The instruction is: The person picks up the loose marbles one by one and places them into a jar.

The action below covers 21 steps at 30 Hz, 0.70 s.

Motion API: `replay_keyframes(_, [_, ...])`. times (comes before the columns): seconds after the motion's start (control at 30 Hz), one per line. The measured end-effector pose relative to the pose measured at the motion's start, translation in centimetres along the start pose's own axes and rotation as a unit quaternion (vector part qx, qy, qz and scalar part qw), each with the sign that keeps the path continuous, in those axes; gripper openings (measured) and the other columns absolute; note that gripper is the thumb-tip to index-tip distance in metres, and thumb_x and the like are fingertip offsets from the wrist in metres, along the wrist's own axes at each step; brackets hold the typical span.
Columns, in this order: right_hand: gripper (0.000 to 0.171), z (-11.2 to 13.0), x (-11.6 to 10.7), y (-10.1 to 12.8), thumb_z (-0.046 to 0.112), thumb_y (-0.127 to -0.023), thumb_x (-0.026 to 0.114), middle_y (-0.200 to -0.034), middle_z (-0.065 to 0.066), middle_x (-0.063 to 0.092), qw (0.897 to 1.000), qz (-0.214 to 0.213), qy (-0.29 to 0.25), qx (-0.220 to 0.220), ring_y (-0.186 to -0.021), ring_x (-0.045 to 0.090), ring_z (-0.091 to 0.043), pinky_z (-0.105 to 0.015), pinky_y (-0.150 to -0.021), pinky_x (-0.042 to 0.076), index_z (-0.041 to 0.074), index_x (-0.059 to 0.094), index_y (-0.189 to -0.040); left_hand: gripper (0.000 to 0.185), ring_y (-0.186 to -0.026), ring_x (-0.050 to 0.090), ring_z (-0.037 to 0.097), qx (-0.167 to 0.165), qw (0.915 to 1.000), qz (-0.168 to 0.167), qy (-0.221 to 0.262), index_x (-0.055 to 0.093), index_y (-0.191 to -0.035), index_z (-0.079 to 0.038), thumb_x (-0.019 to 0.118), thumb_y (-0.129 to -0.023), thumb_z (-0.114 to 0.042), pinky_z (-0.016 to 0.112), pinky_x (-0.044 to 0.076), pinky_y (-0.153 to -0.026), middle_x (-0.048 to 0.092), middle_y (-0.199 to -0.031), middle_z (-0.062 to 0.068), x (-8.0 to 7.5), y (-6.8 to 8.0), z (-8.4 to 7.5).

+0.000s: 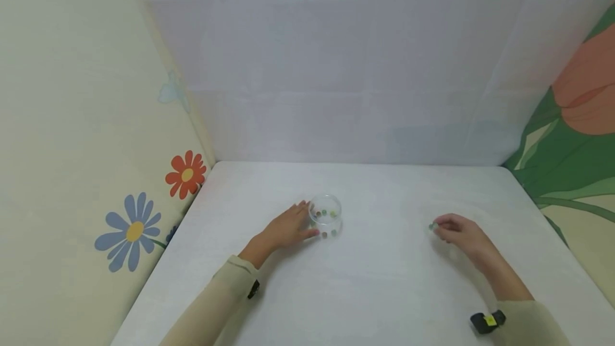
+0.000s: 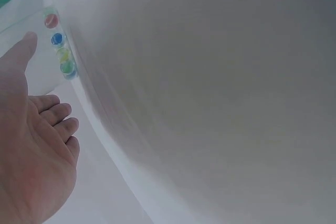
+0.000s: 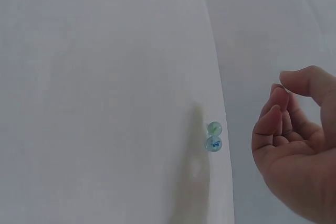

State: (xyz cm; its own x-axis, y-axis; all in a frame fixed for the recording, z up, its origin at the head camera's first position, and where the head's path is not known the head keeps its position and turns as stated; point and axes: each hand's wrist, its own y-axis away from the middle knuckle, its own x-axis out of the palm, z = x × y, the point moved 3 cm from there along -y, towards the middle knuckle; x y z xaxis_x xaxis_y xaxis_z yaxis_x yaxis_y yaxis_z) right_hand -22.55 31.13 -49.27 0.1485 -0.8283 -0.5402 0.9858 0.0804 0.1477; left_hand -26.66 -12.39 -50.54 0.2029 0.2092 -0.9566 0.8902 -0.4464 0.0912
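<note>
On the white worktop [image 1: 375, 282], a small glass marble [image 3: 213, 144] lies just off the right hand's [image 1: 461, 234] loosely curled, empty fingers [image 3: 273, 124]; judged hard, slick, roll-prone, best pinched across its middle, while the left hand [image 1: 288, 226] rests open-fingered against the clear marble dish [image 1: 325, 212].

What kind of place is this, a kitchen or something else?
Likely a small staged tabletop booth, not a kitchen: a white table, a plain white backdrop and flower-printed side panels enclosing it.
</note>
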Motion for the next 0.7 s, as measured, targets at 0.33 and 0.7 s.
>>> replay_keyframes(0.33, [0.038,1.8,1.3,0.3,0.023,-0.100,0.066,-0.111,-0.009,0.065,0.998,-0.012,-0.047,-0.044,-0.093,0.060,-0.010,-0.028,-0.079,0.056,-0.001,0.057,-0.128,0.090,-0.153,0.023,0.033,-0.002,1.0000,0.002,0.006,0.026,-0.159,-0.001,0.055,-0.098,-0.060,0.047,0.021,-0.126,0.025,-0.165,0.019,-0.2,0.1,-0.1])
replay_keyframes(0.7, [0.032,3.8,2.9,-0.1,0.017,-0.099,0.066,-0.107,-0.008,0.066,0.994,-0.006,-0.083,-0.076,-0.090,0.061,-0.011,-0.027,-0.079,0.055,-0.003,0.059,-0.123,0.089,-0.153,0.024,0.032,0.001,1.0000,0.002,0.000,0.027,-0.158,0.000,0.054,-0.099,-0.060,0.046,0.020,-0.126,0.026,-0.164,0.020,-0.2,0.0,-0.1])
